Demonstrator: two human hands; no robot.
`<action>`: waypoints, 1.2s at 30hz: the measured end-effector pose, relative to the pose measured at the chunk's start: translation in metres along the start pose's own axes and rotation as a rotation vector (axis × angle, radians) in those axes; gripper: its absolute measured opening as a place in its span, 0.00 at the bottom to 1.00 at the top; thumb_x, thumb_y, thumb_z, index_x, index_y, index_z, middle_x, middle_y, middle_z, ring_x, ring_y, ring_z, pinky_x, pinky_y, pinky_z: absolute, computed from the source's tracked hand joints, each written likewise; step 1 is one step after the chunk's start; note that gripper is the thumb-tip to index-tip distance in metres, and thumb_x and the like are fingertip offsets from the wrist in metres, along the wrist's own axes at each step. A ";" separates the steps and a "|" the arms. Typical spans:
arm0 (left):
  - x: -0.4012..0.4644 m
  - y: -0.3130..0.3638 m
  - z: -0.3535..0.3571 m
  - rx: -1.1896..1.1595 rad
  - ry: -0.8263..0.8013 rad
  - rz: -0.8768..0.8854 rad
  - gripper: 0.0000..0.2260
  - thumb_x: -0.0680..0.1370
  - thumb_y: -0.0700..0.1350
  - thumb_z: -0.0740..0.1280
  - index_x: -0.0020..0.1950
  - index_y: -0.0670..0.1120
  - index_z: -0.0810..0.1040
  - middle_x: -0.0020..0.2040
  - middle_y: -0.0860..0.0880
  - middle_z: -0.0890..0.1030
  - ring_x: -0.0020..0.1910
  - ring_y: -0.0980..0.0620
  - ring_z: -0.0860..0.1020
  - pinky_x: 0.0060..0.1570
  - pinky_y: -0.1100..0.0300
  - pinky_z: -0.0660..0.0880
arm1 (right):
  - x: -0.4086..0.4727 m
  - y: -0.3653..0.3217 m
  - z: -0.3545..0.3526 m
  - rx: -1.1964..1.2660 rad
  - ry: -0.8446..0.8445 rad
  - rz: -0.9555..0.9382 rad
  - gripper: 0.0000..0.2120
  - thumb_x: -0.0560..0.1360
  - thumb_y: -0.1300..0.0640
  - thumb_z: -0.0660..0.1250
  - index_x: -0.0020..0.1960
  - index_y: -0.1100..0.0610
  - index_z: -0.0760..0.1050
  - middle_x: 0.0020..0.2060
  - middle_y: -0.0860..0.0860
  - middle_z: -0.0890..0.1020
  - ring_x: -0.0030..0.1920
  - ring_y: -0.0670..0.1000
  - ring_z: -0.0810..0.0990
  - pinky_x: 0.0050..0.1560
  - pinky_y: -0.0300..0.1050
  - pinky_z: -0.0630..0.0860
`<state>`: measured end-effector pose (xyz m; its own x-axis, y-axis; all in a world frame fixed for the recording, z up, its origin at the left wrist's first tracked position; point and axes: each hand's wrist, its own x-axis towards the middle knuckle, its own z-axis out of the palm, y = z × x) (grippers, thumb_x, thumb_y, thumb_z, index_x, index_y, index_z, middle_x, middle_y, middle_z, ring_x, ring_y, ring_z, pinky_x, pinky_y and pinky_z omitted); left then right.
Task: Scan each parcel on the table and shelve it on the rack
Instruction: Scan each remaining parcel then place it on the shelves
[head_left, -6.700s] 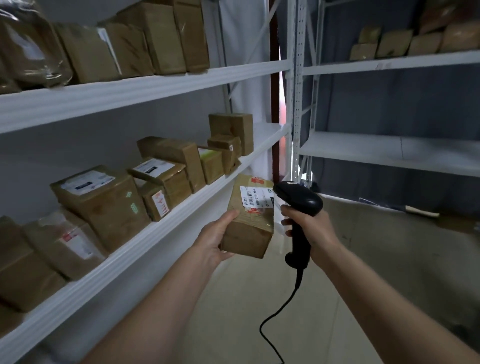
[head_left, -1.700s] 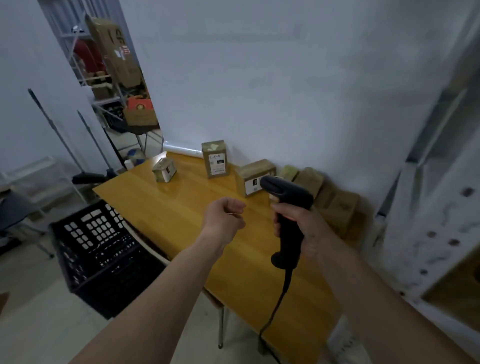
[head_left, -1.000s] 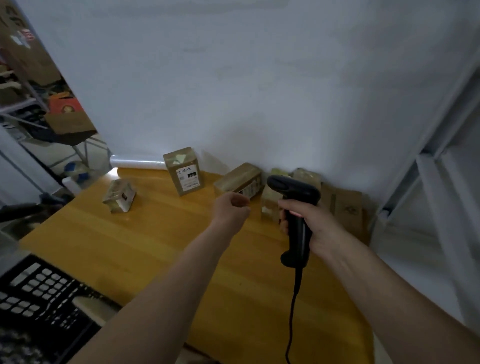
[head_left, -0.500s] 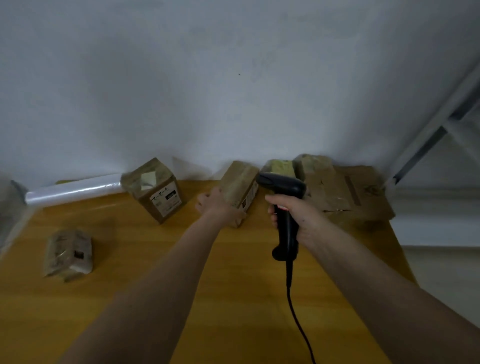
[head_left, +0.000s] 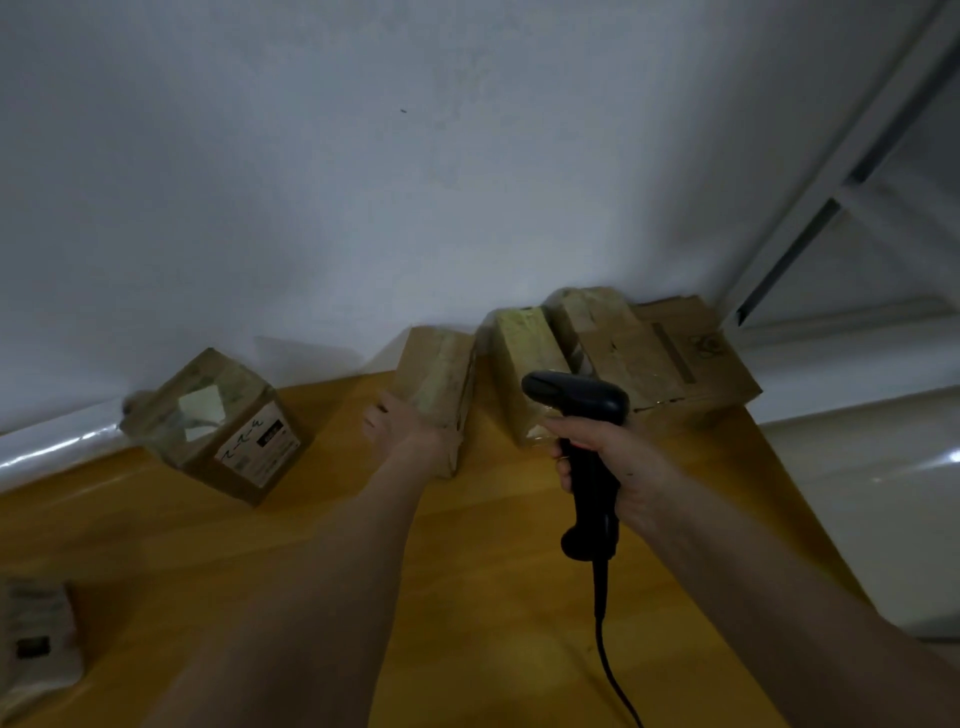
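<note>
Both hands are out in front of us over the counter (head_left: 493, 597): our left hand (head_left: 402, 431) lies against the near left side of a narrow brown parcel (head_left: 439, 374), palm on the cardboard, though the blur keeps us from telling whether the fingers wrap round it or merely press; our right hand (head_left: 618, 457) is curled round the grip of a black barcode scanner (head_left: 582, 410), whose head points left toward that parcel and whose cable (head_left: 610, 675) trails down off the lower edge of view. Behind everything we see a pale wall (head_left: 363, 156), and at its foot the yellow wooden counter stretches from left to right. To the upper right stands a white metal rack upright (head_left: 841, 171), with a glossy pale surface (head_left: 872, 493) beyond the counter's right edge. Largest of the parcels is a flat brown carton (head_left: 675, 358) at the back right corner, with a smaller taped box (head_left: 589, 312) resting at its left end against the wall. Just left of these we see a taped parcel (head_left: 524, 358) standing on end, partly hidden by the scanner head. The parcel under our left hand stands next in line, a narrow gap of counter between the two. Well apart to the left, a box with a white printed label (head_left: 223, 426) sits tilted near the wall. At the far lower left edge a small wrapped packet (head_left: 36, 634) lies on the counter, blurred and cut off. A white roll (head_left: 52, 447) runs along the back left edge.
</note>
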<state>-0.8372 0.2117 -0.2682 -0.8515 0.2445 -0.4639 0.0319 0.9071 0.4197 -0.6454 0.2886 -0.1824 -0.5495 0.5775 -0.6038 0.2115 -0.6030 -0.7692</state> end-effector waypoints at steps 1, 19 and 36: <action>-0.001 -0.003 0.002 0.005 0.015 -0.018 0.55 0.61 0.52 0.81 0.77 0.43 0.50 0.73 0.41 0.59 0.72 0.41 0.58 0.69 0.47 0.62 | 0.000 -0.001 -0.001 0.001 0.006 -0.003 0.04 0.72 0.63 0.73 0.44 0.63 0.79 0.27 0.53 0.78 0.25 0.49 0.76 0.26 0.40 0.74; -0.158 -0.048 -0.032 -0.969 -0.767 0.032 0.32 0.62 0.37 0.76 0.65 0.47 0.73 0.62 0.45 0.79 0.62 0.44 0.76 0.59 0.46 0.74 | -0.068 -0.020 -0.019 -0.043 -0.109 -0.148 0.11 0.69 0.61 0.75 0.49 0.53 0.80 0.38 0.50 0.87 0.37 0.51 0.86 0.39 0.49 0.79; -0.333 0.036 -0.027 -1.003 -0.321 0.248 0.44 0.60 0.30 0.79 0.72 0.45 0.66 0.60 0.44 0.81 0.52 0.45 0.80 0.40 0.53 0.79 | -0.259 -0.041 -0.167 -0.209 -0.196 -0.594 0.03 0.69 0.53 0.76 0.38 0.51 0.84 0.33 0.53 0.85 0.35 0.50 0.83 0.36 0.39 0.81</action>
<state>-0.5668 0.1534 -0.0774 -0.6988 0.5934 -0.3993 -0.3828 0.1613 0.9097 -0.3774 0.2557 -0.0296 -0.7540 0.6562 -0.0296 -0.0321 -0.0818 -0.9961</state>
